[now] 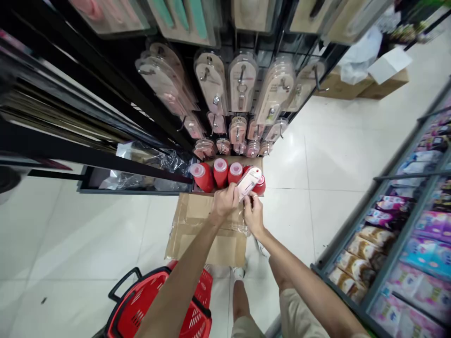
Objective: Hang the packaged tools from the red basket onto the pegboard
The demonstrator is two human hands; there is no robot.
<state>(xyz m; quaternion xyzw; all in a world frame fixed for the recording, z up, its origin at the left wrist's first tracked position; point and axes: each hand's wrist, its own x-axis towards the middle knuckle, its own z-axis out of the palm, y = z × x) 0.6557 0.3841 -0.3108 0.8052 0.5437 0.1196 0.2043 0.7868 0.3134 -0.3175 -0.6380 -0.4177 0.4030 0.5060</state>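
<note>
My left hand [224, 203] is closed on the left edge of a small blister pack [249, 181], with the thumb along its side. The pack has a pale pink-white card with a rounded top and a hang hole. What lies inside it is too small to name. At the pack's lower end, my right hand [254, 215] pinches with thumb and fingers. Just beyond the pack, several red bottles [221, 172] with pale round tops stand in a row at the foot of the rack. The pack partly covers the ones on the right.
Similar blister packs [243, 84] hang on hooks above. Below my hands lies opened cardboard [190, 225]. A red shopping basket [141, 305] with a black handle stands at lower left. Shelves of packaged goods [380, 234] line the right side. Cardboard boxes [345, 87] sit at upper right.
</note>
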